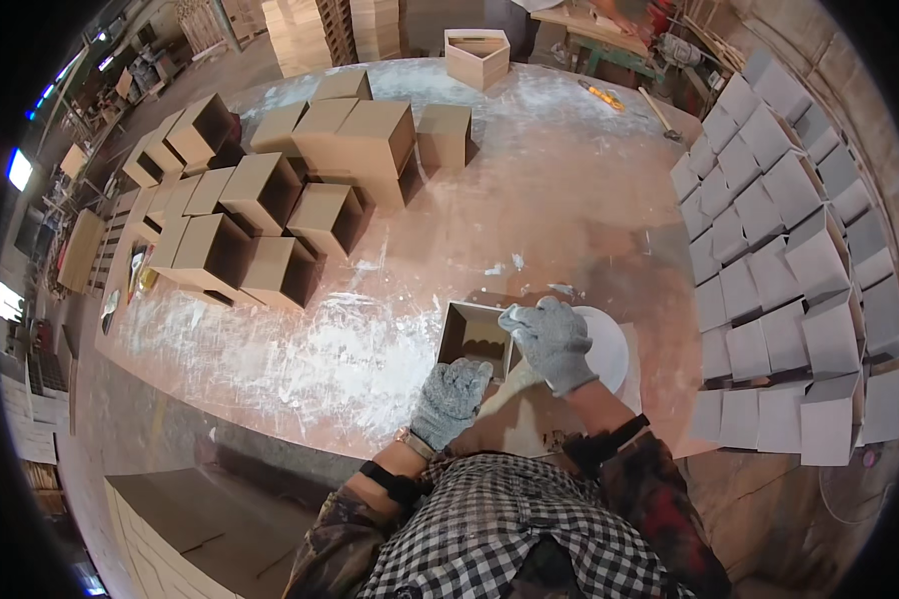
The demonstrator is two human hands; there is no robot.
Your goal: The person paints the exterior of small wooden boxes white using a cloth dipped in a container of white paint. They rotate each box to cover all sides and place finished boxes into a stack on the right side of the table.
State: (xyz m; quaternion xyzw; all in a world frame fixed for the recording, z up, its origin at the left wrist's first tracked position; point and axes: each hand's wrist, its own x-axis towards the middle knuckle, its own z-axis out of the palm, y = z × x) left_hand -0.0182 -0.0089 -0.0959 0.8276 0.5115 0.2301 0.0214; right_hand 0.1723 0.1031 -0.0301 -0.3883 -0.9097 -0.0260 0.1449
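An open box [474, 325] with a brown inside and a pale rim sits at the near side of the table. My left hand [451, 401], in a grey knitted glove, is closed at the box's near left corner and grips it. At the right rim is my gloved right hand [551, 341], its fingers curled and pressed together; whatever they hold is hidden. Partly behind the right hand lies a round white dish-like thing [610, 347]. A pale tan area shows between my wrists, its nature unclear.
Several brown open boxes [355, 135] stand grouped at the left and far left. Stacked pale grey boxes [769, 260] line the right edge. A hexagonal wooden frame [476, 60], a yellow tool [604, 97] and a hammer [659, 113] lie farther off. White residue marks the tabletop [320, 349]. A person stands beyond.
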